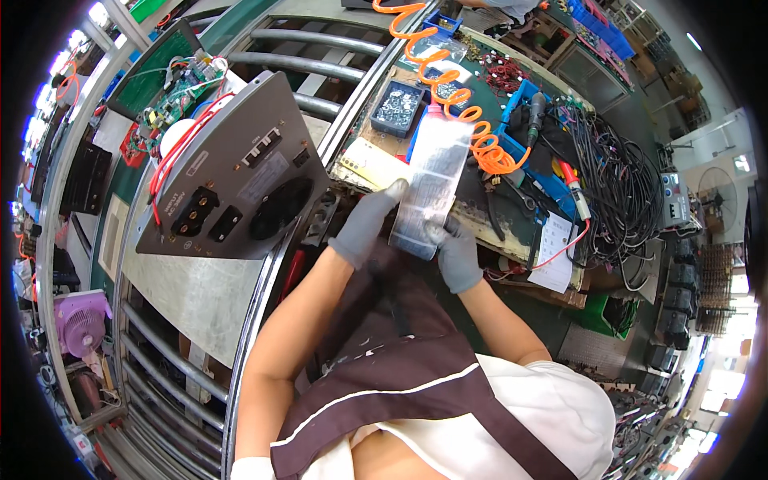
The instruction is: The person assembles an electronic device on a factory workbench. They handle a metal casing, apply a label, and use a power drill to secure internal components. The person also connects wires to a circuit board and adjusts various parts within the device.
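Observation:
Both my hands wear grey gloves. Between them, in front of my body, is a long shiny silver strip [433, 180] divided into rectangular panels, like a strip of labels. My left hand [364, 226] pinches its left edge with the thumb on top. Near its lower right edge, my right hand [456, 254] grips it, the fingers partly hidden. To my left, a grey metal panel [232, 180] with sockets, switches and a round dark opening stands tilted, and red wires and a green circuit board [172, 108] show behind it.
Beyond the strip, a workbench [376, 104] carries a black tray of small metal parts [398, 108], a coiled orange air hose [492, 156], a power screwdriver [536, 116], pliers [494, 210] and bundled black cables [620, 176]. A roller conveyor [172, 364] runs along my left.

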Motion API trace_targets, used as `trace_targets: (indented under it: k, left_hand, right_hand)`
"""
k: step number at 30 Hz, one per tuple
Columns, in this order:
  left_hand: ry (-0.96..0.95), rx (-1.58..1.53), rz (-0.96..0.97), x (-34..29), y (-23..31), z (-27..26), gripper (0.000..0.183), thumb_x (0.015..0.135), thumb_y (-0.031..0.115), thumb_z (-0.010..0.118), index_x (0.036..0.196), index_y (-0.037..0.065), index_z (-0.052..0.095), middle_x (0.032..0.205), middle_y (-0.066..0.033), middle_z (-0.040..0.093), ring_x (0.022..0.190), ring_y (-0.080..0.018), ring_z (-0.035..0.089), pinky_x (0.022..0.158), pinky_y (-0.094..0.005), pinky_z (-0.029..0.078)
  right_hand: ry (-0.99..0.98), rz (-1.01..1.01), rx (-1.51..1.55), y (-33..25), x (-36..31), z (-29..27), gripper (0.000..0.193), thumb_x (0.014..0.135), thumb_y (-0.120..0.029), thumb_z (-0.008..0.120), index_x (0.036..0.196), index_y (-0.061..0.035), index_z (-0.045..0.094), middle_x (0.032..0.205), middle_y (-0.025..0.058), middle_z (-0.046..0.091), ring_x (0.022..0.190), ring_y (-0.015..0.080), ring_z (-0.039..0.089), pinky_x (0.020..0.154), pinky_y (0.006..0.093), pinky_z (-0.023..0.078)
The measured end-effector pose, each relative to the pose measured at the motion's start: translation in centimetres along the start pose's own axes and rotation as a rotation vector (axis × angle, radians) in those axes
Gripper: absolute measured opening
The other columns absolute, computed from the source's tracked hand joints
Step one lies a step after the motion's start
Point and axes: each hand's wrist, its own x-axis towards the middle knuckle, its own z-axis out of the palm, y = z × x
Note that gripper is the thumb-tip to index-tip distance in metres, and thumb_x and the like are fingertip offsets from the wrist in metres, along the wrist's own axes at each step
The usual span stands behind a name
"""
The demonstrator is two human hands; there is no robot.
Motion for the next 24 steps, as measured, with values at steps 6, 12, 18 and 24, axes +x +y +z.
trace_targets:
  k: [6, 12, 18, 24]
  left_hand:
    - [-0.019, -0.015, -0.009, 2.4, 1.1, -0.2, 0.033, 0.09, 0.023, 0.052, 0.11, -0.003, 0.055, 0.101, -0.0081, 0.061, 0.09, -0.0137, 0.058, 0.082, -0.028, 0.045]
    - [-0.03, 0.031, 0.026, 0.5, 1.5, -0.5, 0.029, 0.087, 0.015, 0.056, 0.109, -0.005, 0.056, 0.099, -0.0089, 0.063, 0.086, -0.0124, 0.059, 0.078, -0.0264, 0.047]
    - [-0.027, 0.145, 0.1, -0.9, 1.5, -1.1, 0.029, 0.087, 0.015, 0.056, 0.109, -0.005, 0.057, 0.098, -0.0081, 0.063, 0.087, -0.0119, 0.059, 0.079, -0.0273, 0.046]
    - [-0.089, 0.294, 0.109, -3.7, 0.9, -1.3, 0.026, 0.087, 0.015, 0.058, 0.106, -0.003, 0.061, 0.092, -0.0029, 0.063, 0.083, -0.007, 0.054, 0.073, -0.0237, 0.044]
  right_hand:
    - [-0.1, 0.075, -0.125, 1.1, -1.9, 0.1, 0.029, 0.082, -0.01, 0.063, 0.107, 0.0042, 0.059, 0.099, 0.0074, 0.064, 0.089, 0.0125, 0.059, 0.082, 0.0278, 0.047]
    - [-0.15, 0.05, -0.265, 1.9, -2.0, -0.4, 0.03, 0.082, -0.011, 0.062, 0.107, 0.0048, 0.058, 0.099, 0.0075, 0.064, 0.09, 0.0115, 0.059, 0.082, 0.0268, 0.046]
    - [-0.273, -0.08, -0.514, 1.3, -0.7, -0.9, 0.042, 0.081, -0.019, 0.063, 0.114, 0.0055, 0.054, 0.107, 0.0104, 0.061, 0.098, 0.0161, 0.057, 0.088, 0.0304, 0.044]
    - [-0.41, -0.142, -0.051, -2.4, 2.0, 0.9, 0.07, 0.083, -0.048, 0.054, 0.127, 0.0055, 0.041, 0.122, 0.0131, 0.052, 0.113, 0.0212, 0.05, 0.096, 0.033, 0.039]
